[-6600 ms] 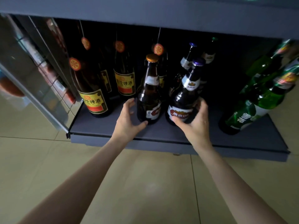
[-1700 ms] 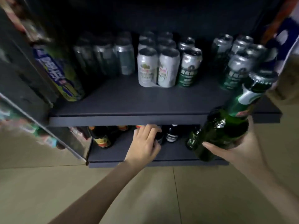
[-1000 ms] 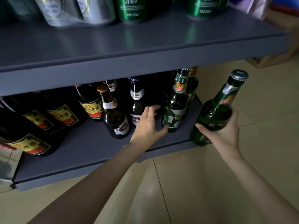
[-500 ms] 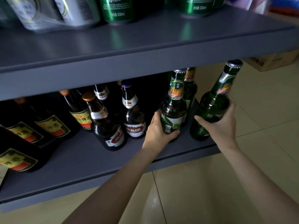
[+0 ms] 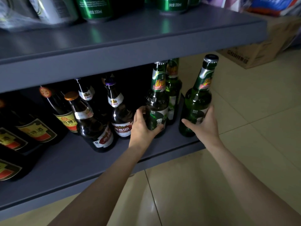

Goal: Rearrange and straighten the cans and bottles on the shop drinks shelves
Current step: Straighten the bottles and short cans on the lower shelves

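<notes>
Two green glass bottles stand upright at the right end of the bottom shelf point(image 5: 68, 162): the right bottle point(image 5: 197, 101) at the very edge, the left bottle point(image 5: 157, 101) just beside brown bottles point(image 5: 119, 111). Green cans point(image 5: 96, 7) sit on the upper shelf point(image 5: 130, 41).

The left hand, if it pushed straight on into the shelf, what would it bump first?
The left hand already grips a green bottle. Straight on, that bottle would probably meet the second green bottle close behind it, though depth is unclear.
</notes>
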`<state>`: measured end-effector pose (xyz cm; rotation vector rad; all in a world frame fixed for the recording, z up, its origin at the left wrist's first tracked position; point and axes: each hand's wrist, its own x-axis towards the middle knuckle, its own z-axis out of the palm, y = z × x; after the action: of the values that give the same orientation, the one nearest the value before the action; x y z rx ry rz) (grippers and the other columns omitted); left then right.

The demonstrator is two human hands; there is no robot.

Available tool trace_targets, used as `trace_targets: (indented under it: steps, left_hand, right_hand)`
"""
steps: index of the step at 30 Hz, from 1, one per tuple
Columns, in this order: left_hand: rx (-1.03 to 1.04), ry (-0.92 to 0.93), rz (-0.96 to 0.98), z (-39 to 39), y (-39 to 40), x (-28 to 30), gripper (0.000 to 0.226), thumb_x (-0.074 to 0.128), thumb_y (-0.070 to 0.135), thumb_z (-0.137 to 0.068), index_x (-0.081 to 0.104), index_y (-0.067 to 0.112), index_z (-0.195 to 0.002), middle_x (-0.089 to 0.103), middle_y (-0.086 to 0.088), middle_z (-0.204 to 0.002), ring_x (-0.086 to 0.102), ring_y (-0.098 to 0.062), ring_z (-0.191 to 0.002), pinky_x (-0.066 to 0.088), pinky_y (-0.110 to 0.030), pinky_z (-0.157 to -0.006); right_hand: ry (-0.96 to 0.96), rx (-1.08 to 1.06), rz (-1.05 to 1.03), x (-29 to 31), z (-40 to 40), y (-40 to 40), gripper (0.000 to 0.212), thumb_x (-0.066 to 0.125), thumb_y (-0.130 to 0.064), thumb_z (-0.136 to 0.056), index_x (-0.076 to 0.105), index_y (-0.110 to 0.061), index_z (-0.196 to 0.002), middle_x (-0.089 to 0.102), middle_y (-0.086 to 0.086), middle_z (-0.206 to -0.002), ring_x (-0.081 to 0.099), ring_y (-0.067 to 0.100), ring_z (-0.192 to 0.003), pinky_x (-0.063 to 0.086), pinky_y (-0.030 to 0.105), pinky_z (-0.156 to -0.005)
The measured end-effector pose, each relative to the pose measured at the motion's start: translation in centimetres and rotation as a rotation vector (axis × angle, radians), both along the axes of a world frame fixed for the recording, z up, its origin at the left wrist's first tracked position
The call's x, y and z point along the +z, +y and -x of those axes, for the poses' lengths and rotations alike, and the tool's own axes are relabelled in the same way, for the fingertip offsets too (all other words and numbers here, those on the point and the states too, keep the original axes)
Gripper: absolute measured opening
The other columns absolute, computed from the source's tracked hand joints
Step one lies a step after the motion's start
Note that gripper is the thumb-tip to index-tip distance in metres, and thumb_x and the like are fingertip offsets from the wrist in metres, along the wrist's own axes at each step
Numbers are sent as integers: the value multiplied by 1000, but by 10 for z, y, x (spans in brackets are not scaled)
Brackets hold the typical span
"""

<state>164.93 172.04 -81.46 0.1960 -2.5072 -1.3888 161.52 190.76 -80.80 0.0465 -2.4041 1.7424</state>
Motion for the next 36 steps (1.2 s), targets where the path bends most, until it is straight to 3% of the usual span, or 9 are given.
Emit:
trace_targets:
  steps: [2,8,11,15,20,25,29,32,36]
  left_hand:
    - [6,-13,-59,3,1,3,79,80,21,-70,33,15,-132,48,1,-128,46,-7,-111,35,-13,-86]
    - [48,16,-67,10,7,-1,81,83,20,-64,35,15,-130,54,-2,-125,52,-16,-114,44,-28,-93]
    - [108,19,-92,9,11,-2,79,83,20,-65,36,13,-127,53,-3,-125,53,-17,-114,45,-26,-91]
    - [149,41,-95,10,21,-1,80,80,16,-68,33,11,-133,49,-6,-131,50,-19,-118,39,-20,-89]
    - [215,54,-111,19,24,-3,80,79,12,-70,32,7,-134,47,-11,-132,48,-24,-121,42,-31,-97]
    - [293,45,-152,30,28,-1,80,77,9,-73,29,5,-136,44,-13,-135,45,-25,-122,33,-17,-92]
    - [311,38,-157,37,26,-4,80,76,9,-73,28,3,-137,45,-14,-135,45,-27,-124,36,-27,-100]
    - [317,32,-154,41,23,-5,83,76,11,-73,26,5,-139,45,-13,-136,45,-27,-125,36,-31,-103]
    - [335,5,-179,46,22,-1,87,73,12,-76,20,12,-145,44,-12,-138,44,-27,-126,34,-28,-101]
  right_hand:
    - [-5,-3,-10,1,0,0,69,81,-6,-67,39,-15,-121,52,-3,-114,51,7,-103,39,5,-77]
    - [-1,-31,-46,-1,1,-1,68,82,-8,-66,40,-14,-119,54,-1,-114,51,10,-103,37,8,-79]
    - [-1,-41,-63,-3,1,0,64,83,-11,-65,39,-17,-111,56,0,-113,54,13,-103,40,14,-78]
    - [11,-38,-65,-4,3,1,64,83,-11,-65,40,-14,-111,56,0,-112,54,12,-101,39,2,-69]
    - [6,-30,-54,-8,4,2,61,83,-12,-65,40,-16,-108,57,-1,-109,55,11,-98,40,-1,-66]
    - [24,-32,-54,-9,5,3,61,84,-13,-64,39,-18,-106,57,-2,-107,55,12,-98,39,0,-67]
    - [28,-33,-61,-11,5,3,63,85,-15,-63,41,-18,-109,59,-2,-108,57,14,-100,42,13,-77]
    - [28,-39,-69,-11,5,3,62,85,-15,-63,40,-19,-106,58,-4,-105,57,12,-98,39,4,-71]
    - [22,-32,-62,-11,5,3,65,85,-15,-63,43,-14,-112,59,-3,-107,58,12,-99,42,10,-75]
